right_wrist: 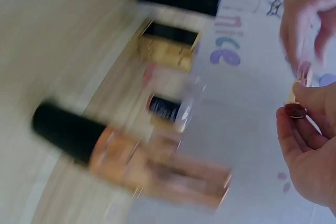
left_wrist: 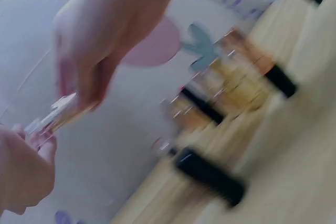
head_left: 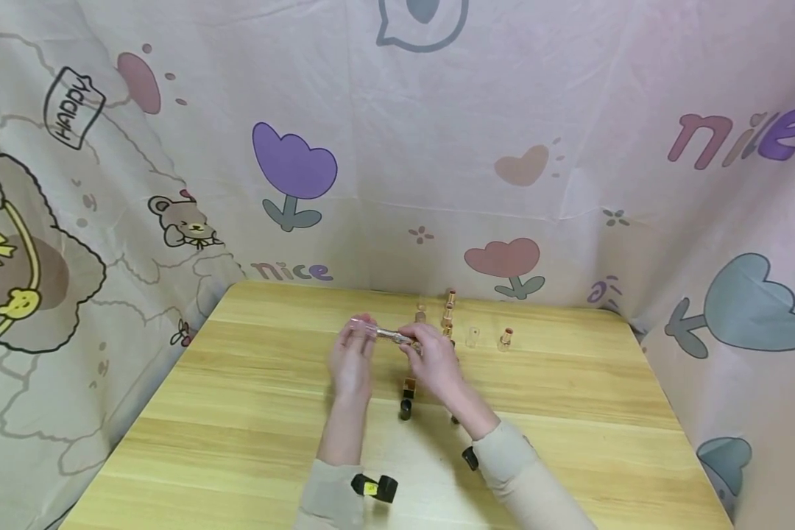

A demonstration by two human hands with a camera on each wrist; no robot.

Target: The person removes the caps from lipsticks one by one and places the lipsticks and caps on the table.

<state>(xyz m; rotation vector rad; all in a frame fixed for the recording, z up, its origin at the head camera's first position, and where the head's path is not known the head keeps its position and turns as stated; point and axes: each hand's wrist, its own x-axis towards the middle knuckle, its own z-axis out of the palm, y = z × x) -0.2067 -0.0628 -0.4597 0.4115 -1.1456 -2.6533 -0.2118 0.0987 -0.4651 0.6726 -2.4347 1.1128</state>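
Both hands hold a slim lipstick tube point(head_left: 386, 335) above the table, tilted slightly. My left hand point(head_left: 353, 364) grips its clear pinkish end, while the fingers of my right hand point(head_left: 433, 361) pinch the other end. In the right wrist view, the lipstick tube point(right_wrist: 291, 95) shows a gold part with a dark red base between the right thumb and fingers. The left wrist view has the left hand point(left_wrist: 26, 169) at lower left and the right hand point(left_wrist: 115, 30) above, both blurred. Whether the clear end is seated or pulled apart, I cannot tell.
On the wooden table point(head_left: 258, 427) stand several lip cosmetics in rows, including a black-capped tube point(head_left: 405, 410) near the hands. A clear piece point(head_left: 473, 336) and a red-tipped lipstick point(head_left: 506, 338) stand to the right. A printed curtain point(head_left: 384, 162) hangs behind.
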